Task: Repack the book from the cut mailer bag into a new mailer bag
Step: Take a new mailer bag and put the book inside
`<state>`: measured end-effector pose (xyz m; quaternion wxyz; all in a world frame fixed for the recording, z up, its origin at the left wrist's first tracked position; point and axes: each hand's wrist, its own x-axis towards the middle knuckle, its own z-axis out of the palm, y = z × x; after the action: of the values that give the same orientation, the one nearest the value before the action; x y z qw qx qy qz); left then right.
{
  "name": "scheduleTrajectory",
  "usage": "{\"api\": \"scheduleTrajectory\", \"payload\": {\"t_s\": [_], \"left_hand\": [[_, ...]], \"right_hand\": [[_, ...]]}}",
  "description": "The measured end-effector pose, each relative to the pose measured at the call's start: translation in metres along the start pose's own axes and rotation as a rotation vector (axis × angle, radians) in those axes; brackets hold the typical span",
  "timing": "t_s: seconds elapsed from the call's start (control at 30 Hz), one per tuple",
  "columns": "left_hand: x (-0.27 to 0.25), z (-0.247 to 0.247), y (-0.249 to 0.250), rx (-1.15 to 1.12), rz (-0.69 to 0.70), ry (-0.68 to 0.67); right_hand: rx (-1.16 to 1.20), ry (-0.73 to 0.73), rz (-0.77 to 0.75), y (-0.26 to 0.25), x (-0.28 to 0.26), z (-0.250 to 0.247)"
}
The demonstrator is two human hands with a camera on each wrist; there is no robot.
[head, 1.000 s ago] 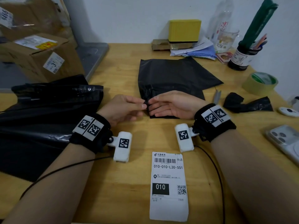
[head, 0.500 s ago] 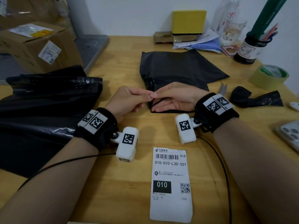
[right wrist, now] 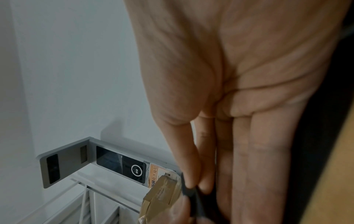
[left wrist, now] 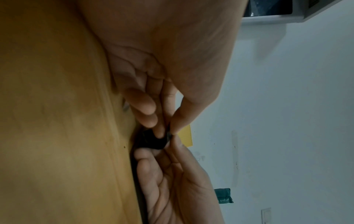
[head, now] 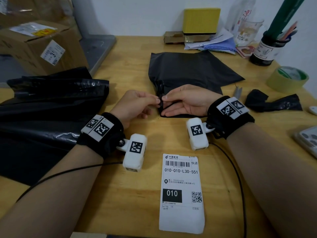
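Observation:
A black mailer bag (head: 188, 74) lies flat in the middle of the wooden table (head: 137, 194). My left hand (head: 156, 100) and right hand (head: 164, 98) meet at its near left edge. Each pinches a small fold of the black film (left wrist: 151, 142) between thumb and forefinger, a little above the table. In the left wrist view my left hand (left wrist: 168, 130) grips the fold from above. The right wrist view has my right hand (right wrist: 193, 188) nipping the same film (right wrist: 188, 193). My right hand's other fingers rest straight on the bag. No book is visible.
A heap of large black bags (head: 51, 109) covers the table's left side. A white shipping label (head: 181, 191) lies near me. On the right are a tape roll (head: 288, 78), a black plastic scrap (head: 271, 102), a small blade (head: 238, 91) and a phone (head: 307, 141). A cardboard box (head: 34, 47) stands back left.
My fingertips came together at the bag's left edge and now pinch a raised bit of its film. The bag itself has stayed where it was.

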<state>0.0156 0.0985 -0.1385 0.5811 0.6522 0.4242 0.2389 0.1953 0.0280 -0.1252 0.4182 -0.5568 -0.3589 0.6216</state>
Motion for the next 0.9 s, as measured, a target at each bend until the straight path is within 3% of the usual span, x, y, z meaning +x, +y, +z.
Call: {"api": "scheduleTrajectory", "payload": {"t_s": [0.2,0.7,0.9], "left_hand": [[-0.001,-0.002,0.000,0.023,-0.008,-0.039],[0.001,-0.005,0.002,-0.039,-0.098,0.024],[0.002,-0.012,0.000,0.033,-0.136,0.056]], "right_hand": [[-0.036,0.035,0.001,0.001,0.002,0.002],[0.008,0.046,-0.008,0.001,-0.004,0.001],[0.049,0.101,-0.001,0.003,-0.015,-0.005]]}}
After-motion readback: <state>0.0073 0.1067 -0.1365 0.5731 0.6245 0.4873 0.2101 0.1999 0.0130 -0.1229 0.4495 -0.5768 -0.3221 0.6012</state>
